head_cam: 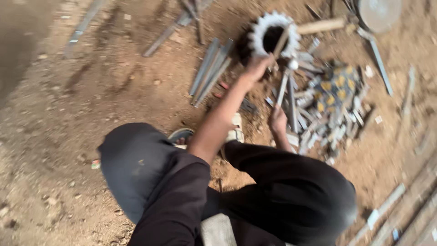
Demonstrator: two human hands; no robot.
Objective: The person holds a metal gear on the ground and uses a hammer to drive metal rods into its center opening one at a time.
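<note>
I squat on bare dirt; the frame is blurred. My left hand reaches forward and is closed around a thin wooden handle that slants up across a dark toothed metal ring lying on the ground. My right hand is nearer to me, gripping a grey metal bar that points away from me. Just right of that hand lies a heap of short metal pieces, some with yellow patches. My dark trouser knees fill the lower frame.
A bundle of flat metal strips lies left of the ring. A thick wooden handle and a round grey disc are at the top right. Long bars run along the lower right. My sandalled foot is below my hands.
</note>
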